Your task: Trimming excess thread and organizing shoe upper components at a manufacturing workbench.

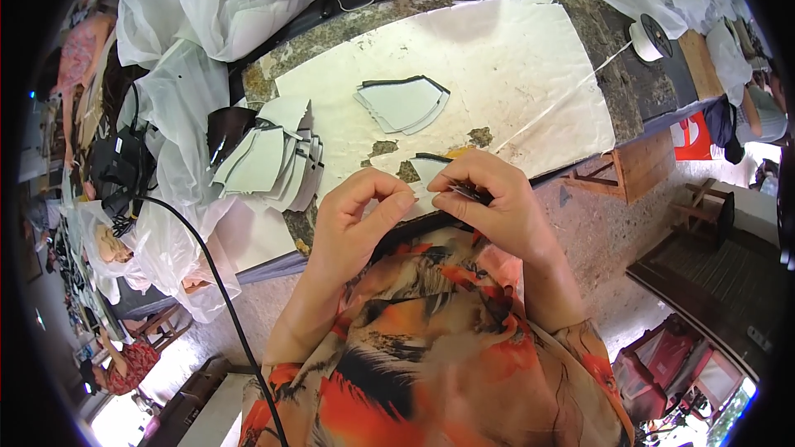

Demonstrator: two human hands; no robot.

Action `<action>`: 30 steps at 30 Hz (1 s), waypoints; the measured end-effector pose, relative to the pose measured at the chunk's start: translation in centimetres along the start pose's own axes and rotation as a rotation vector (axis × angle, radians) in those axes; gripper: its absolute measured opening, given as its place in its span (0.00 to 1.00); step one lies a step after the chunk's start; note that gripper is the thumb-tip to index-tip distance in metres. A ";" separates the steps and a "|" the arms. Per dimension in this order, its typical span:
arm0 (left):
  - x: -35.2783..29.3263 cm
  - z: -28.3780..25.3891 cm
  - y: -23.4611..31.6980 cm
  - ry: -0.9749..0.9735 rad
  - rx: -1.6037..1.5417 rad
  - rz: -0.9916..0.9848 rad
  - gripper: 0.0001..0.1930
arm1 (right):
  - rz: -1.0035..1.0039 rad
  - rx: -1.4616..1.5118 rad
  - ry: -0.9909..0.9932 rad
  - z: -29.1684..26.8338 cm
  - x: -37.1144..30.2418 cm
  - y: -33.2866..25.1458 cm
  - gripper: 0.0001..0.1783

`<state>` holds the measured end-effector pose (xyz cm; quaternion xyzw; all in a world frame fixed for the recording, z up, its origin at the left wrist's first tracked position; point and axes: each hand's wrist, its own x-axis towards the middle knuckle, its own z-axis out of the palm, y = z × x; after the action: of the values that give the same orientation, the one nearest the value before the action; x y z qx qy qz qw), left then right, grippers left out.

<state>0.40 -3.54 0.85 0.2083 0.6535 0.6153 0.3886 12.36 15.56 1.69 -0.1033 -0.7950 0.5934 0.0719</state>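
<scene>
Over the table's (598, 29) near edge, the left hand (358, 213) pinches, on what I can't tell; the right hand (494, 199) grips a dark item (472, 192) beside a white piece (425, 168): edge work, probably, wanting steadiness next.

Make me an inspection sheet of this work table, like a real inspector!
Surface: pale sheet, patchy holes, over a stained tabletop.
Job's things: dark-edged white piece by the right hand; similar pieces mid-sheet; pile at left.
Clutter: white plastic, spool.
Hands: left hand's thumb and forefinger close together, grip unclear; right holds a small dark item.
Cables: black cable, left.
Surroundings: wooden stool, other people.
</scene>
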 end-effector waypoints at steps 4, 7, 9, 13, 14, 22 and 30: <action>-0.3 -0.1 -0.1 -0.004 -0.093 -0.066 0.06 | 0.156 0.093 0.058 0.4 -0.7 0.1 0.09; -0.5 0.0 -0.3 0.042 -0.144 -0.108 0.06 | 0.155 0.147 0.051 0.4 -0.9 0.3 0.10; -0.5 0.0 -0.4 0.060 -0.034 -0.020 0.05 | 0.146 0.174 0.032 0.4 -0.9 0.1 0.10; -0.6 0.0 0.2 0.091 0.253 0.178 0.03 | 0.333 0.461 0.087 0.8 -0.7 -1.5 0.12; -0.7 0.0 0.3 0.091 0.253 0.177 0.03 | 0.300 0.456 0.100 0.9 -0.7 -1.7 0.12; -1.0 0.2 0.6 0.081 0.462 0.396 0.02 | -0.066 -0.049 0.048 1.4 0.0 -0.6 0.06; 0.3 1.0 -1.6 0.013 0.890 0.554 0.12 | 0.433 0.275 0.273 0.7 -1.8 0.1 0.05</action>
<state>1.30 -2.88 -0.72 0.5143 0.7745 0.3593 0.0812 13.97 14.48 1.44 -0.3388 -0.6495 0.6778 0.0634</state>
